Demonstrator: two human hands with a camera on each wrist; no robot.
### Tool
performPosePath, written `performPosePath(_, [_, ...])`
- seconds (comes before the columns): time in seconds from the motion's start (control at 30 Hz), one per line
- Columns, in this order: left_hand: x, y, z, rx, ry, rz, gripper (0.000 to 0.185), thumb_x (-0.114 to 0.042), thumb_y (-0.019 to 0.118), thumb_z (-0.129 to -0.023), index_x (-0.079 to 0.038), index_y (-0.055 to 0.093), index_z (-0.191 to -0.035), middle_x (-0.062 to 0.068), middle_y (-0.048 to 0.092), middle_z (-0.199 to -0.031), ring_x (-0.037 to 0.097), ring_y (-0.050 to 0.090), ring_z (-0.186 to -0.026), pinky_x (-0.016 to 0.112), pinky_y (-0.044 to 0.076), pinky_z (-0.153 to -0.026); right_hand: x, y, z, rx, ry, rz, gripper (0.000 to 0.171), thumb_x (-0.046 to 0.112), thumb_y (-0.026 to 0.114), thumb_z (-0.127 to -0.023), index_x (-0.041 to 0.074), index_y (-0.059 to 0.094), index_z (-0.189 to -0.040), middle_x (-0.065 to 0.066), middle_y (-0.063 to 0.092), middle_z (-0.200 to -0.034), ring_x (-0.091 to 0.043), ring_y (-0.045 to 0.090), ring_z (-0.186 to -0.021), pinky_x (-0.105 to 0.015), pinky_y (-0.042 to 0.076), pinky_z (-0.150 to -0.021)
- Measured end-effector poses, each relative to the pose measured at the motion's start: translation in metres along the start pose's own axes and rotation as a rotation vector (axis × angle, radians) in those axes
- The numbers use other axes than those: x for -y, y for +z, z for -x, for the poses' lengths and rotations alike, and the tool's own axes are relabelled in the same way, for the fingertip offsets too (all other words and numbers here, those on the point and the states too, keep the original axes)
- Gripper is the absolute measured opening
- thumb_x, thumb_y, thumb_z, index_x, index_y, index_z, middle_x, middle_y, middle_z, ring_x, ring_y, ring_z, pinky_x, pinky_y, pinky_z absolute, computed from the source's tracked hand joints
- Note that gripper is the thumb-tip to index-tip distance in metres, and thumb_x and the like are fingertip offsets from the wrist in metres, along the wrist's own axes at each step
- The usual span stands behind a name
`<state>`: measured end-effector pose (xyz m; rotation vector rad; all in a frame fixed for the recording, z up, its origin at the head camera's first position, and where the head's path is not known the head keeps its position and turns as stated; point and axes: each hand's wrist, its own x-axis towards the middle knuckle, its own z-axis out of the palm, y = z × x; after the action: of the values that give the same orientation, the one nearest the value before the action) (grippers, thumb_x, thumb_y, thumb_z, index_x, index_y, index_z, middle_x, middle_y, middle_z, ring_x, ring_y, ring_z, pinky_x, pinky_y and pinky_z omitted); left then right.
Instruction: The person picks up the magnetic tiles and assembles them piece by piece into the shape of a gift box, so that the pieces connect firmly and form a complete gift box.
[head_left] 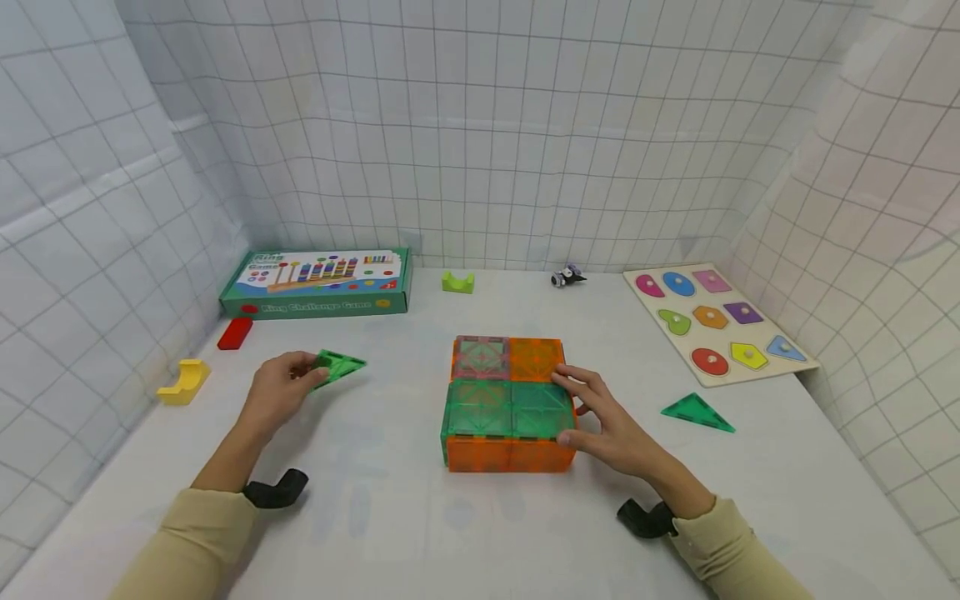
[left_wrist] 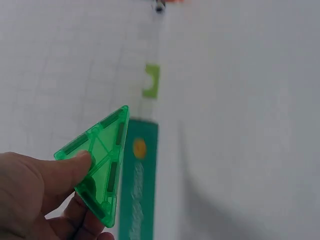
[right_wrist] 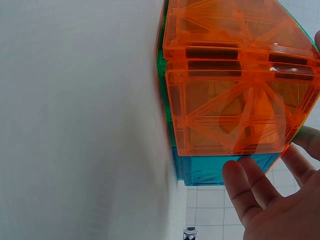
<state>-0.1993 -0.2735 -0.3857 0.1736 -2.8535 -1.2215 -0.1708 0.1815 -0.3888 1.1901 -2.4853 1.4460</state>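
Note:
My left hand point(head_left: 279, 392) pinches a green triangular magnetic tile point(head_left: 339, 365) between thumb and fingers. In the left wrist view the thumb lies on the face of this see-through tile point(left_wrist: 102, 155), with the other fingers behind it. At the middle of the table stands a low box built from magnetic tiles point(head_left: 480, 408), with green, pink and orange squares on top and orange ones in front. My right hand point(head_left: 615, 429) rests against its right side, thumb at the front corner. In the right wrist view the fingers point(right_wrist: 245, 192) spread loosely beside orange and blue tiles point(right_wrist: 205, 170).
Another green triangular tile point(head_left: 697, 412) lies at the right, before a shape puzzle board point(head_left: 720, 321). At the back left are a ring game box point(head_left: 315, 283), a red block point(head_left: 236, 333) and a yellow arch block point(head_left: 184, 382). A lime arch block point(head_left: 457, 283) and small toy point(head_left: 567, 276) sit behind.

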Motion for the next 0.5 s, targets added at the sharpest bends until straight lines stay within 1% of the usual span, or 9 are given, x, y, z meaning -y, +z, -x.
performPosePath(0.07, [-0.028, 0.01, 0.005, -0.007, 0.087, 0.057, 0.046, -0.028, 0.058, -0.097, 0.006, 0.054, -0.128, 0.021, 0.054, -0.116, 0.034, 0.045, -0.105, 0.036, 0.046, -0.078, 0.0, 0.0, 0.0, -0.002, -0.003, 0.003, 0.068, -0.004, 0.068, -0.084, -0.008, 0.035, -0.143, -0.026, 0.023, -0.149, -0.037, 0.036, -0.123, -0.05, 0.044, -0.083])
performPosePath(0.17, [-0.067, 0.031, 0.01, -0.019, 0.237, 0.123, 0.034, -0.023, 0.064, -0.094, 0.002, 0.064, -0.117, 0.014, 0.059, -0.108, 0.03, 0.049, -0.103, 0.037, 0.045, -0.078, 0.001, -0.001, -0.001, -0.005, -0.005, 0.003, 0.068, -0.004, 0.068, -0.083, -0.008, 0.035, -0.143, -0.026, 0.023, -0.149, -0.037, 0.036, -0.123, -0.05, 0.044, -0.083])
performPosePath(0.27, [-0.098, 0.053, 0.013, 0.002, 0.368, 0.168, 0.021, -0.018, 0.067, -0.091, -0.001, 0.07, -0.104, 0.008, 0.063, -0.097, 0.027, 0.051, -0.098, 0.039, 0.043, -0.08, 0.0, -0.001, 0.0, -0.003, -0.002, -0.003, 0.068, -0.004, 0.068, -0.084, -0.007, 0.035, -0.144, -0.025, 0.022, -0.149, -0.036, 0.037, -0.123, -0.05, 0.044, -0.083])
performPosePath(0.37, [-0.121, 0.074, 0.014, 0.049, 0.462, 0.181, 0.015, -0.015, 0.069, -0.09, -0.002, 0.072, -0.098, 0.004, 0.063, -0.092, 0.025, 0.051, -0.095, 0.041, 0.043, -0.082, -0.001, -0.001, 0.0, 0.002, 0.002, -0.007, 0.068, -0.004, 0.067, -0.084, -0.007, 0.035, -0.144, -0.025, 0.022, -0.149, -0.036, 0.036, -0.123, -0.049, 0.044, -0.084])
performPosePath(0.43, [-0.13, 0.085, 0.013, 0.076, 0.507, 0.162, 0.014, -0.014, 0.07, -0.089, -0.002, 0.072, -0.097, 0.003, 0.062, -0.09, 0.025, 0.05, -0.093, 0.043, 0.043, -0.081, -0.001, 0.0, 0.0, 0.005, 0.005, -0.01, 0.068, -0.003, 0.067, -0.085, -0.007, 0.035, -0.144, -0.025, 0.022, -0.15, -0.035, 0.036, -0.124, -0.049, 0.044, -0.085])
performPosePath(0.5, [-0.136, 0.093, 0.011, 0.101, 0.535, 0.146, 0.015, -0.013, 0.07, -0.089, -0.002, 0.073, -0.098, 0.002, 0.06, -0.089, 0.026, 0.049, -0.091, 0.042, 0.043, -0.079, -0.001, 0.0, 0.001, 0.007, 0.007, -0.012, 0.068, -0.003, 0.067, -0.085, -0.007, 0.035, -0.144, -0.025, 0.022, -0.15, -0.035, 0.035, -0.125, -0.049, 0.044, -0.085])
